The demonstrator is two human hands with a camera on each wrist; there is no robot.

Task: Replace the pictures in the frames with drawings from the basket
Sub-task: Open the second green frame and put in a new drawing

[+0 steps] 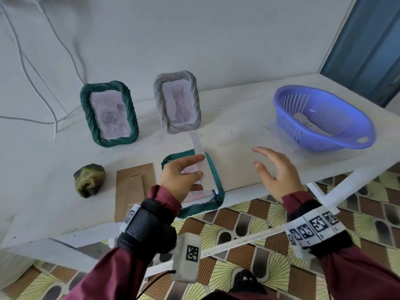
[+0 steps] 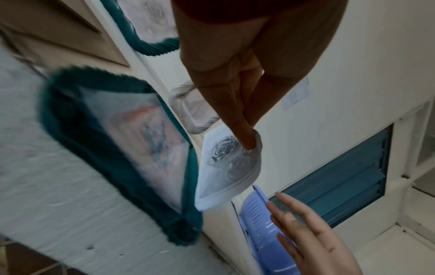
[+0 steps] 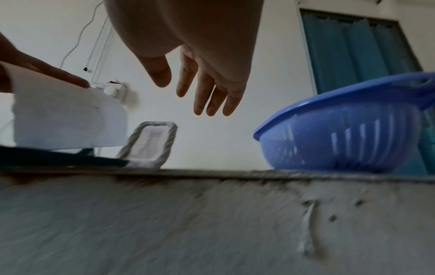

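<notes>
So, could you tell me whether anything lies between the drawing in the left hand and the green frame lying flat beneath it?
Nothing visible does. The left hand pinches the drawing just above the flat green frame, whose opening is uncovered; the right hand hovers off to the side.

**A:** so what's the room like?

**B:** plain white wall (image 1: 216, 40) with some cables (image 1: 23, 68) hanging down it, a scuffed white tabletop (image 1: 238, 131), a blue louvred window (image 1: 368, 46) on the right, and brown and yellow patterned floor tiles (image 1: 249, 215).
</notes>
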